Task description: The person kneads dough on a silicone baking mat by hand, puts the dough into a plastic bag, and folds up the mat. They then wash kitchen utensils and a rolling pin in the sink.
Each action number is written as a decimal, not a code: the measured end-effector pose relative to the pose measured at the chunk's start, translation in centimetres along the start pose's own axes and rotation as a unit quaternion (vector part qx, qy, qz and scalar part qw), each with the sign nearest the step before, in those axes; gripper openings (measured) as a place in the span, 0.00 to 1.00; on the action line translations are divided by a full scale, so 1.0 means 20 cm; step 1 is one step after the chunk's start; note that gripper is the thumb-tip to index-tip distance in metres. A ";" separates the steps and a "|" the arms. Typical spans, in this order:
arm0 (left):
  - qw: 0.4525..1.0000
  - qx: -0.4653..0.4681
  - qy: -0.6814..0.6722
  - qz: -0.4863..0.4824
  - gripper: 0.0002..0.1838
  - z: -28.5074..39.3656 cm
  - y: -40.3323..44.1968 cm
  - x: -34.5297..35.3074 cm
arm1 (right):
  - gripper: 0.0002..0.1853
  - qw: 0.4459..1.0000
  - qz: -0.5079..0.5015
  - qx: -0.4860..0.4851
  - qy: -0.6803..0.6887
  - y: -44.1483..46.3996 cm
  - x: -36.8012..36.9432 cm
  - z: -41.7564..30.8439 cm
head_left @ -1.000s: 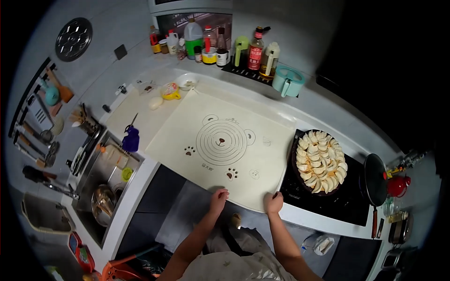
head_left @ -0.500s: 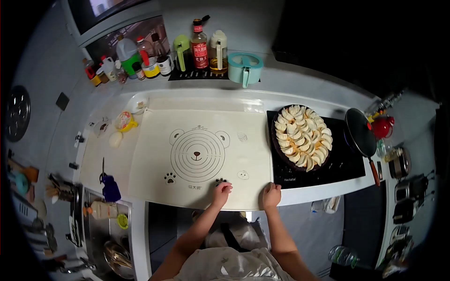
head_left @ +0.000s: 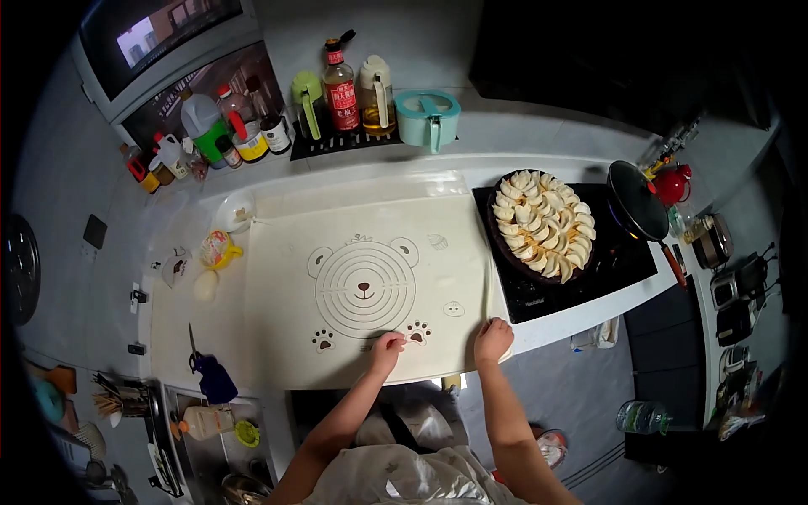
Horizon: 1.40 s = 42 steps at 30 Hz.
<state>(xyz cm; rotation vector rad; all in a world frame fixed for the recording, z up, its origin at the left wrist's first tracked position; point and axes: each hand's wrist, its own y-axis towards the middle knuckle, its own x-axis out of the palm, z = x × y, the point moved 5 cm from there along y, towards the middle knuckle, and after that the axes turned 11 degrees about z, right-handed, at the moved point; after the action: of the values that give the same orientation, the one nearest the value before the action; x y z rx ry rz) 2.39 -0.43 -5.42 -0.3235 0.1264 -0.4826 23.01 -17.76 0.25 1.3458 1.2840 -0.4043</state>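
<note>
A cream mat [head_left: 286, 286] printed with a bear face and paw prints lies on the counter. My right hand [head_left: 494, 340] is closed at the mat's front right corner; whether the edge is pinched in it is hidden. Over the front edge, beside a printed paw, my left hand [head_left: 388, 351] has its fingers curled together, and what they hold, if anything, is too small to name. Right of the mat, a round dark tray of dumplings [head_left: 545, 225] rests on the black cooktop [head_left: 619, 252]. A pale dough ball [head_left: 205, 286] sits at the left, near a yellow cup [head_left: 220, 250].
Bottles and a teal lidded container [head_left: 428, 119] line the back ledge. A black pan [head_left: 637, 200] stands at the cooktop's right. Purple-handled scissors or a similar tool [head_left: 215, 378] lie near the sink [head_left: 223, 459] at front left.
The camera view has turned and shifted, so the counter appears rotated. My left hand has moved from the mat's front edge to above its printed front part. My right hand stays near the front right corner.
</note>
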 end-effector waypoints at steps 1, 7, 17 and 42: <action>1.000 -0.005 0.006 0.002 0.06 0.01 -0.01 -0.03 | 0.06 0.999 -0.019 -0.002 0.029 -0.02 0.00 -0.06; 1.000 -0.026 -0.002 0.007 0.07 0.05 0.02 -0.21 | 0.03 0.989 -0.037 -0.116 0.080 -0.07 -0.01 -0.56; 0.987 0.044 -0.035 0.149 0.05 -0.09 0.14 -0.85 | 0.03 0.957 -0.121 -0.232 0.123 -0.42 0.05 -1.21; 0.861 0.180 0.404 0.253 0.06 0.46 0.17 -0.89 | 0.18 0.962 -0.110 -0.015 0.250 -0.24 0.21 -0.96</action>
<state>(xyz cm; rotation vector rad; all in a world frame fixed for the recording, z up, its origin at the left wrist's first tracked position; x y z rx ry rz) -9.96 13.40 2.85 0.3058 0.9089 -0.0800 11.96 -0.80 -0.54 1.3298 1.8617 -0.1966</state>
